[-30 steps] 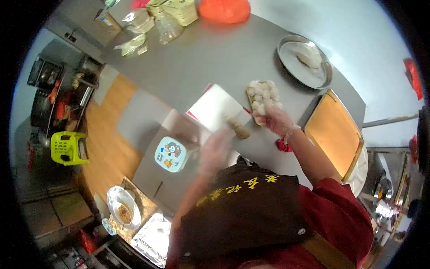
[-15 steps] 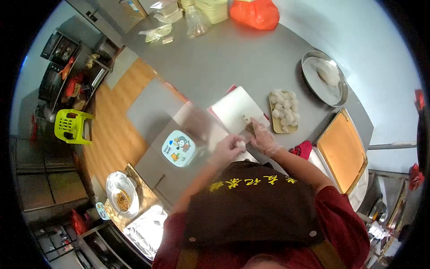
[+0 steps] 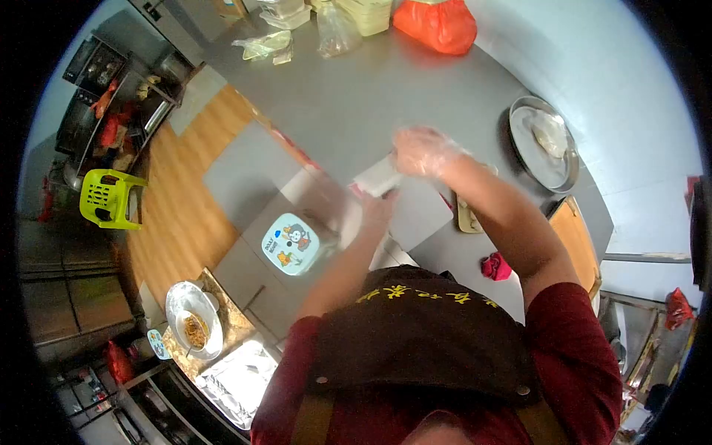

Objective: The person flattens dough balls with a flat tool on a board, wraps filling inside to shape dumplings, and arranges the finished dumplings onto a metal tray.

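My right hand (image 3: 426,152), in a clear glove, is closed at the upper right end of a white sheet (image 3: 377,176). At the sheet's lower edge is my left hand (image 3: 380,209), its fingers bent against it; their tips are partly hidden. The sheet looks narrow and raised or folded. A pale flat surface (image 3: 424,213) with a red edge lies below my right hand. My right forearm covers most of the yellowish tray (image 3: 468,219), and the white balls on it are hidden.
A lidded container (image 3: 290,245) stands left of my left hand. To the right are a round metal pan (image 3: 523,141) holding a white bag, a red cloth (image 3: 496,266) and an orange-brown slab (image 3: 572,237). Bags and stacked boxes line the far edge, beside a red bag (image 3: 437,26).
My right hand has moved up and away from me, its forearm now over the tray of balls. My left hand has moved up to the white sheet, which now looks narrower and raised.
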The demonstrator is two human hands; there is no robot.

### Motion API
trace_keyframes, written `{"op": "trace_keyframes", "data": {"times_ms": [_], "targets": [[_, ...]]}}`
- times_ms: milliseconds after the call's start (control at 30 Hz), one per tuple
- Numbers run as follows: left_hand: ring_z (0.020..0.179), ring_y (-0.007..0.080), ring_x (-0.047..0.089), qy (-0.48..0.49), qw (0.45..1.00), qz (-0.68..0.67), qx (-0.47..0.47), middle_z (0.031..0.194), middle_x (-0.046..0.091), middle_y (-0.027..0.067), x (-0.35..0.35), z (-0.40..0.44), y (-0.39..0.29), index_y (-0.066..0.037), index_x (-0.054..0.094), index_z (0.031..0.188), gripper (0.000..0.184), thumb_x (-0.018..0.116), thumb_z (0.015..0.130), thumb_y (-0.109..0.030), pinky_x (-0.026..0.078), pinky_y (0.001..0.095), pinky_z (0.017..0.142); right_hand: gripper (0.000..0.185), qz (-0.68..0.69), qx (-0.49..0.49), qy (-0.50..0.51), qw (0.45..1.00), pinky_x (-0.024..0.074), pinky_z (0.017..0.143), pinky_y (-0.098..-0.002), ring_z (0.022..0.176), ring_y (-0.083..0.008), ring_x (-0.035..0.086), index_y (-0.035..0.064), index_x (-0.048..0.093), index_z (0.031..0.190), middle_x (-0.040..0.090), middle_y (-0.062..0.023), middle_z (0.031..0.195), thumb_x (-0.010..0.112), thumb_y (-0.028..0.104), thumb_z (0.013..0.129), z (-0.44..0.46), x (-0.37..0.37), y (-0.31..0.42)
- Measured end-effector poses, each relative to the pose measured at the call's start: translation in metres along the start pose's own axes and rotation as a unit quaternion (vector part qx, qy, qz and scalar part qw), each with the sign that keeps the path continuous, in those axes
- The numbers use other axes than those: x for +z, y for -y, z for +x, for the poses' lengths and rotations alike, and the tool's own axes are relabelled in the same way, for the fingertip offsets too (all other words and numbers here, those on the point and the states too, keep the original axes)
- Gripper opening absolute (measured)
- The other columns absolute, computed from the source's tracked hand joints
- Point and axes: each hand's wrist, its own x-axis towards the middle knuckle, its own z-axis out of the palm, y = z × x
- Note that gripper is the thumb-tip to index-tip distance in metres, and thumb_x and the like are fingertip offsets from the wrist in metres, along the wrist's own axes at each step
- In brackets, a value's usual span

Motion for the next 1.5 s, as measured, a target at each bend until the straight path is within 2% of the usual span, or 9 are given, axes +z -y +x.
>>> {"op": "trace_keyframes", "data": {"times_ms": [33,100,233,333,500,533,867,1267,1500], "targets": [[0.089,0.0356,0.058,-0.020,1.000,-0.014,0.006,0.100,0.061,0.0175,-0.008,-0.005,-0.007,-0.006,0.061,0.102,0.028,0.060,0.079,-0.022,0.042,0.0411,0.087,0.028,0.021,-0.054,-0.105,0.993,0.0492,0.074,-0.0445,0.084,-0.0377,0.061,-0.0017,0.059,0.084,0.062,-0.0222,0.081,0.050,0.024,0.083,-0.013,0.038,-0.014],[0.094,0.0346,0.057,-0.110,0.940,-0.247,-0.209,0.101,0.061,0.0171,-0.073,-0.030,-0.047,-0.006,0.061,0.102,0.025,0.059,0.079,-0.016,0.042,0.0419,0.088,0.033,0.090,-0.024,-0.135,0.987,0.0488,0.073,-0.0453,0.083,-0.0383,0.061,-0.0013,0.056,0.088,0.061,-0.0228,0.081,0.053,0.032,0.084,-0.047,0.072,-0.010],[0.095,0.0316,0.058,-0.180,0.872,-0.381,-0.250,0.102,0.060,0.0156,-0.053,-0.058,-0.005,-0.002,0.056,0.105,0.026,0.060,0.082,-0.013,0.045,0.0401,0.086,0.027,0.125,0.092,-0.067,0.986,0.0518,0.064,-0.0427,0.070,-0.0338,0.065,0.0009,0.053,0.094,0.063,-0.0232,0.091,0.046,0.026,0.089,-0.080,0.161,-0.004],[0.104,0.0318,0.053,-0.171,0.968,-0.045,0.180,0.108,0.058,0.0144,-0.078,-0.013,-0.011,-0.004,0.060,0.099,0.020,0.059,0.080,-0.009,0.041,0.0420,0.093,0.045,0.215,0.166,-0.063,0.960,0.0494,0.065,-0.0466,0.069,-0.0390,0.062,-0.0035,0.047,0.097,0.061,-0.0218,0.068,0.048,0.041,0.087,-0.072,0.191,-0.005],[0.113,0.0306,0.048,0.030,0.934,-0.057,0.350,0.111,0.057,0.0113,-0.038,0.046,-0.028,-0.006,0.059,0.103,0.028,0.057,0.080,-0.022,0.035,0.0445,0.098,0.041,0.240,0.160,-0.093,0.953,0.0484,0.065,-0.0482,0.071,-0.0390,0.061,0.0033,0.046,0.098,0.061,-0.0219,0.073,0.054,0.041,0.083,-0.073,0.223,-0.015],[0.121,0.0295,0.044,0.092,0.939,0.038,0.330,0.123,0.053,0.0120,-0.036,0.050,-0.030,-0.006,0.058,0.113,0.039,0.055,0.086,-0.035,0.029,0.0446,0.105,0.039,0.254,0.172,-0.098,0.947,0.0482,0.064,-0.0483,0.071,-0.0387,0.061,0.0054,0.047,0.097,0.061,-0.0212,0.075,0.056,0.041,0.082,-0.073,0.225,-0.014],[0.122,0.0292,0.043,0.035,0.951,-0.099,0.290,0.124,0.052,0.0113,-0.043,0.041,-0.029,-0.006,0.058,0.111,0.039,0.059,0.084,-0.033,0.029,0.0484,0.103,0.034,0.239,0.142,-0.190,0.942,0.0459,0.056,-0.0464,0.059,-0.0372,0.058,0.0070,0.049,0.086,0.059,-0.0165,0.070,0.069,0.031,0.073,-0.076,0.239,-0.010],[0.118,0.0291,0.045,-0.046,0.974,-0.080,0.206,0.116,0.058,0.0077,-0.053,0.045,-0.034,-0.006,0.062,0.102,0.034,0.058,0.084,-0.033,0.028,0.0541,0.101,0.027,0.256,0.177,-0.186,0.932,0.0442,0.064,-0.0487,0.069,-0.0373,0.058,0.0081,0.052,0.088,0.059,-0.0170,0.072,0.063,0.031,0.078,-0.079,0.224,-0.003],[0.116,0.0279,0.046,-0.068,0.973,-0.045,0.214,0.113,0.059,0.0099,-0.034,0.047,-0.025,-0.006,0.063,0.102,0.032,0.055,0.086,-0.032,0.029,0.0457,0.103,0.033,0.236,0.141,-0.217,0.937,0.0455,0.061,-0.0501,0.067,-0.0425,0.058,0.0063,0.048,0.094,0.059,-0.0206,0.072,0.062,0.033,0.081,-0.076,0.230,-0.007]]}}
